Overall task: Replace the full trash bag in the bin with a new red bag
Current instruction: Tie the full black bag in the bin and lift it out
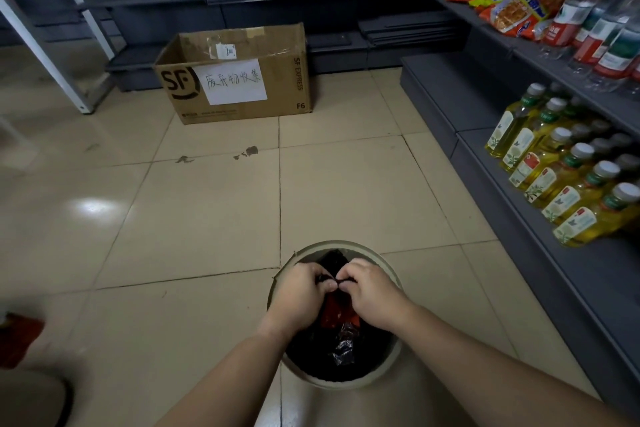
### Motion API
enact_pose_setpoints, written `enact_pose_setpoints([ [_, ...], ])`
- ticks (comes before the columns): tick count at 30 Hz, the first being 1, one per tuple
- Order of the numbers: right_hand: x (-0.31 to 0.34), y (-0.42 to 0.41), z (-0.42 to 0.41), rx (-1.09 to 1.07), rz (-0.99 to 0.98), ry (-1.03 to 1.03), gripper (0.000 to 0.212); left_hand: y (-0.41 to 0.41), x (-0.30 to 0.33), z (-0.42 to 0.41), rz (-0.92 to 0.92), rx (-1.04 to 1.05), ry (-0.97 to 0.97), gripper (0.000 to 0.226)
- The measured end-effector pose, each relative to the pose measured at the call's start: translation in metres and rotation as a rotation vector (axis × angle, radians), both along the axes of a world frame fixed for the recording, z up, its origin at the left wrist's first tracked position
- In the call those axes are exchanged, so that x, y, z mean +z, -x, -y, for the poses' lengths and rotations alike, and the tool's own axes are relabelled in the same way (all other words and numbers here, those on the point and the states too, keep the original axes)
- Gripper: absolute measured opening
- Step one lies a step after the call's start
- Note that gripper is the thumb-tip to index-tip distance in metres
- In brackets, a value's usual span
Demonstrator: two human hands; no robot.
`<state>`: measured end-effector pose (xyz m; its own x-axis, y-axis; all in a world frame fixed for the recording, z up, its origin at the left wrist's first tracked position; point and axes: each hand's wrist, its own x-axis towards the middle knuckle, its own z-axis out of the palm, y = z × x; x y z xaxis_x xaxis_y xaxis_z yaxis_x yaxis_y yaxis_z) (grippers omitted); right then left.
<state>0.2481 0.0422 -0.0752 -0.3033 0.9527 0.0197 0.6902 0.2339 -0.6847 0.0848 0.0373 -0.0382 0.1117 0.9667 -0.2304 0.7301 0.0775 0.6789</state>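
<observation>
A round pale bin (381, 376) stands on the tiled floor at the bottom centre. Inside it sits a full black trash bag (322, 354) with red rubbish showing through its mouth. My left hand (299, 291) and my right hand (370, 295) are both over the bin, each pinching a strip of the black bag's top edge. The two strips meet between my thumbs above the bag's middle. A red object (15, 340) lies at the left edge of the floor; whether it is a bag I cannot tell.
A brown cardboard box (239, 80) with a handwritten paper label stands on the floor ahead. Grey shelving (519, 184) on the right carries oil bottles (568, 184), water bottles (602, 24) and snack packs (512, 7). A metal rack leg (52, 55) is at the far left.
</observation>
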Motion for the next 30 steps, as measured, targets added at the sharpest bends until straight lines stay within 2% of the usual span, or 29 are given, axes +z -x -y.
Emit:
enact_pose_setpoints([
  [3,0.002,-0.003,0.004,-0.072,-0.057,-0.039,0.016,-0.001,-0.004,-0.002,-0.021,0.016,0.038,0.011],
  [6,0.004,-0.009,0.016,-0.067,-0.135,-0.108,0.033,0.000,-0.007,-0.004,0.142,0.093,0.170,0.013],
  [8,0.003,-0.012,0.023,-0.001,-0.054,-0.189,0.035,0.001,-0.010,-0.005,0.287,0.166,0.277,0.017],
  [10,0.001,-0.011,0.026,0.021,0.030,-0.263,0.033,0.002,-0.012,-0.005,0.388,0.191,0.357,0.019],
  [17,-0.006,-0.007,0.022,0.032,0.052,-0.536,0.006,0.005,-0.015,-0.006,0.574,0.217,0.463,0.025],
  [20,-0.006,-0.012,0.020,0.063,0.020,-0.555,0.006,0.008,-0.014,-0.007,0.558,0.208,0.392,0.023],
  [25,-0.006,-0.023,0.015,0.197,0.056,-0.506,0.013,0.010,-0.015,-0.012,0.335,0.183,0.189,0.014],
  [30,-0.002,-0.034,0.016,0.289,0.111,-0.440,0.018,0.010,-0.021,-0.018,0.209,0.206,0.119,0.013],
])
